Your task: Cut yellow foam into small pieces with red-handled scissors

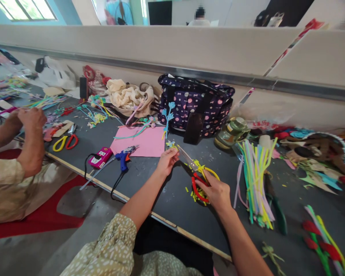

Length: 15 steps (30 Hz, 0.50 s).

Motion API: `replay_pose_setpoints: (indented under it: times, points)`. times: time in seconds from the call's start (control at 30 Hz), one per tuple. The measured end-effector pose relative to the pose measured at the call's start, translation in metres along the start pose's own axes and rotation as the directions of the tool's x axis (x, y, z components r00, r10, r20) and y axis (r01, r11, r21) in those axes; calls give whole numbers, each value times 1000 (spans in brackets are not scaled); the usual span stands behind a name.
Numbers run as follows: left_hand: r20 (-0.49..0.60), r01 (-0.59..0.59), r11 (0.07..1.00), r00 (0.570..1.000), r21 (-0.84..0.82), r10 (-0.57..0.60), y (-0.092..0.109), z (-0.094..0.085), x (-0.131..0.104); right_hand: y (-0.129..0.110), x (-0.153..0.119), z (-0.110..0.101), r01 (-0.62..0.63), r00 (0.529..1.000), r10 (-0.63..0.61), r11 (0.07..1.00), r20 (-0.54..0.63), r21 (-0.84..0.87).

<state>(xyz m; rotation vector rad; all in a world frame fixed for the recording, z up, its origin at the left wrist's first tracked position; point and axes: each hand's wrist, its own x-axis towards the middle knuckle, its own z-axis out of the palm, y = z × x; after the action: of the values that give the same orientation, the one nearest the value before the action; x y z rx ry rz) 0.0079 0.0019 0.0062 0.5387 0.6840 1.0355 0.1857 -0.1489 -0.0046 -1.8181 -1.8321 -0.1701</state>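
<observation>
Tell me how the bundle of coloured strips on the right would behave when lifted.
The bundle is probably light, its strips being thin. They likely bend easily: some upper ends curve. The lilac strip splayed at its left might stay behind.

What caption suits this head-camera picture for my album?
Right hand holding red-and-yellow scissors, left hand pinching a small piece, yellow snippets scattered on the dark table.

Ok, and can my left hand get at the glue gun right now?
Probably yes: nothing stands between your left hand and the glue gun to its left. But that hand seems to be pinching a small piece, so may need freeing first.
</observation>
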Motion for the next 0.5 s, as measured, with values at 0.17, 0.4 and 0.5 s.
replay_pose_setpoints:
  times: [0.17,0.4,0.5]
  points:
    - [1,-62,998,998,28,62,2,-2,2,-1,10,-8,-16,999,24,984,41,-178]
    - [36,-364,875,927,319,372,12,4,-5,-16,40,-19,-12,966,93,949,241,-316]
    - [185,-412,776,910,476,370,10,4,-7,-23,53,-20,-14,956,112,941,271,-339]
